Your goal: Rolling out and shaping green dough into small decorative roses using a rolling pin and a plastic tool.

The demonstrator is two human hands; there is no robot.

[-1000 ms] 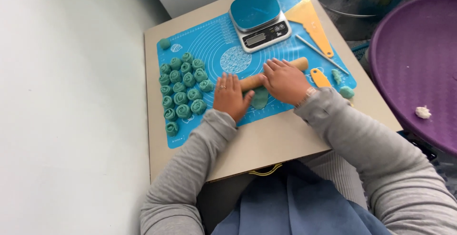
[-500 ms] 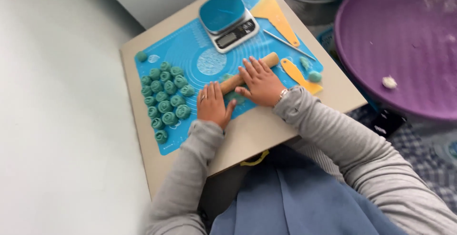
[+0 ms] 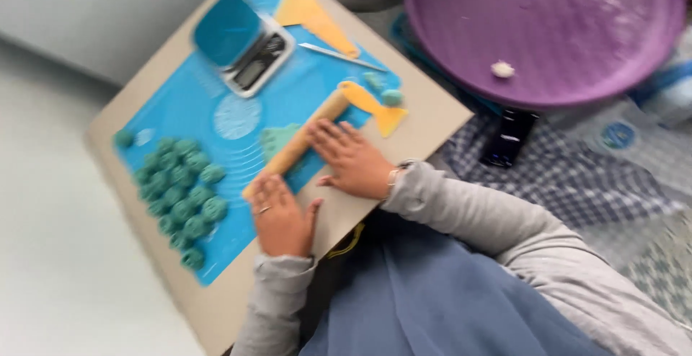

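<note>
Both hands, left hand [image 3: 280, 217] and right hand [image 3: 355, 161], lie spread flat, palms pressing the long wooden rolling pin [image 3: 295, 144] over the flattened green dough piece [image 3: 277, 138], with small green dough balls [image 3: 180, 194] parked at nine o'clock on the blue silicone mat [image 3: 216, 75].

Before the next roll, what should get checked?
1. Both hands on the pin: ok. The left hand and right hand lie flat on the pin.
2. Dough under the pin: ok. A flat green piece of dough shows beside it on the mat.
3. Dough balls out of the way: ok. The balls sit apart, left of the pin.
4. Far end of the pin free: not ok. It touches the yellow scraper.
5. Scale clear of the pin: ok. The scale sits at the far side of the mat.
6. Dough rolled even: cannot tell, the picture is blurred.
</note>
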